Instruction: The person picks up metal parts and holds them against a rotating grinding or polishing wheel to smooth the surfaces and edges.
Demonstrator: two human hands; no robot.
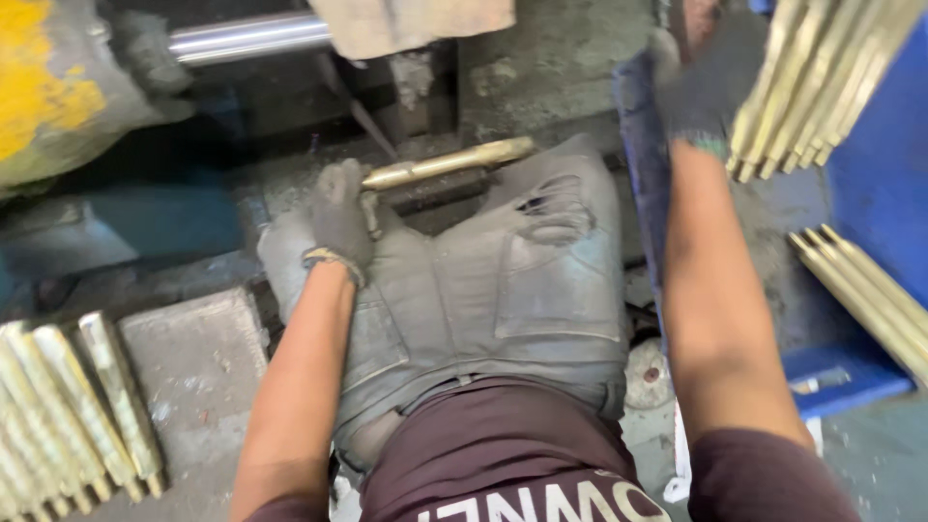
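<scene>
floor: grimy grey concrete, dusty and stained, seen from above across the upper centre of the frame; a worn workshop setting.
machine body: upper left, rounded, chipped yellow paint over grey metal, with a polished steel shaft running right from it.
concrete block: lower left, square, rough-faced, just beside the person's left knee.
stacked brass bars: lower left corner, pale gold, faceted, lying side by side with ends toward the camera.
blue bin: right edge, smooth plastic wall; more brass bars lean on it in two bundles, upper right and mid right.
lap: grey torn trousers fill the centre, leaving only narrow open gaps of floor on either side.
left hand: grey knit glove, fingers clenched around the near end of a brass rod.
brass rod: short, round, dull gold, lying almost level above the knees at centre frame, its far end pointing right.
right hand: dark glove, blurred, raised at upper right, touching or just beside the upper bundle of bars; whether its fingers grip anything cannot be told.
</scene>
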